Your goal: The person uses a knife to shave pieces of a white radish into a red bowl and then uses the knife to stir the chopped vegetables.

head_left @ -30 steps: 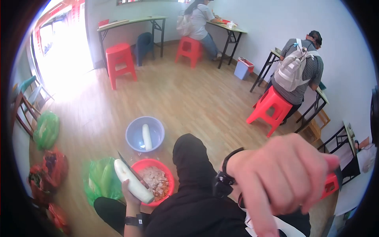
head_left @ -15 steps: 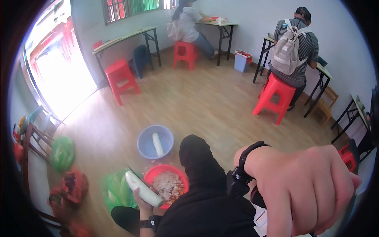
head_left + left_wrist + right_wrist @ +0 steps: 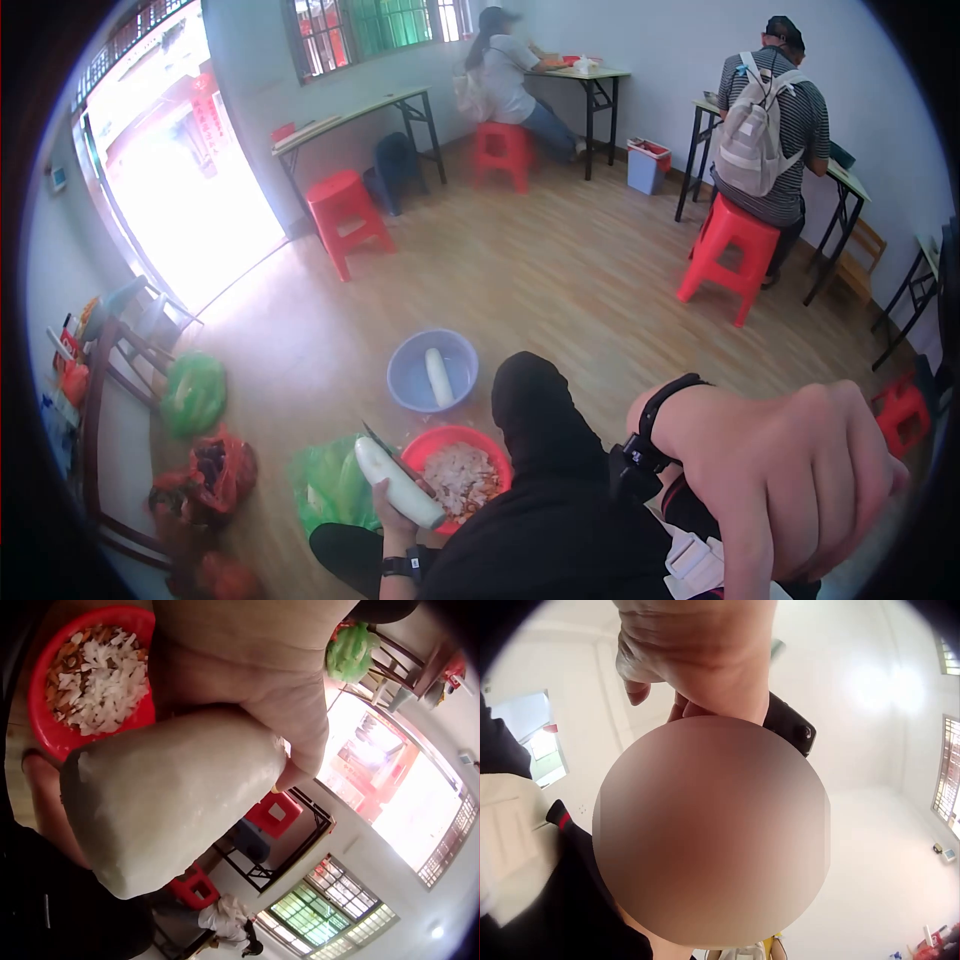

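My left hand grips a long, peeled, pale white-green gourd, held tilted beside a red basin. White shavings and orange-brown scraps fill the basin. Along the gourd's far side lies a knife, its dark blade tip pointing up; how it is held stays hidden. My right hand is raised close before the head camera, knuckles outward and fingers bent. In the right wrist view it is up beside the head, near a black device. Its fingertips are hidden, so I cannot tell whether they hold anything.
A blue basin with another peeled gourd sits beyond the red one. Green bag of gourds lies at left, with red bags farther left. Red stools, tables and two seated people line the walls.
The head view has tilted up and swung left, so floor things appear farther right and the window shows more. My right hand stays raised, lower in view. The left hand keeps hold of the gourd.
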`<action>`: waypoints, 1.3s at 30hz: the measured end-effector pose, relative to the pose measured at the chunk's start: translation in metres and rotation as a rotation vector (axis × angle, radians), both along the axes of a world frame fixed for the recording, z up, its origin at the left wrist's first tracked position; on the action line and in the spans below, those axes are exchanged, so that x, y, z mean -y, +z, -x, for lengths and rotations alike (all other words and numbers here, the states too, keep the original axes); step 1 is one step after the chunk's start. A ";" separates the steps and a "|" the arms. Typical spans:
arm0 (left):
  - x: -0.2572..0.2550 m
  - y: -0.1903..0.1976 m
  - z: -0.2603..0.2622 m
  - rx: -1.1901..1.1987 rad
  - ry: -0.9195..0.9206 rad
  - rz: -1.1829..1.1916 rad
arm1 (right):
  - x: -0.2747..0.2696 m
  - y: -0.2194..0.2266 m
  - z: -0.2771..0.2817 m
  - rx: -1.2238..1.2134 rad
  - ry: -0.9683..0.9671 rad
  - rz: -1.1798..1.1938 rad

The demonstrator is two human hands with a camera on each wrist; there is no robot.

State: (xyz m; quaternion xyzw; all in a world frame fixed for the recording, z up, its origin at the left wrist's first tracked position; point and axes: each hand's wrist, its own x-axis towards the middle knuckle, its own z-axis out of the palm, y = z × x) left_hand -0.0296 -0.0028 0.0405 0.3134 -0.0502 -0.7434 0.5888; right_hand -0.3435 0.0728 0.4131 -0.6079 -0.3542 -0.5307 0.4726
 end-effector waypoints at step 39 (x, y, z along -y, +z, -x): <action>0.003 -0.002 0.003 0.310 -0.035 0.102 | 0.188 -0.404 -0.169 -1.438 0.033 -1.056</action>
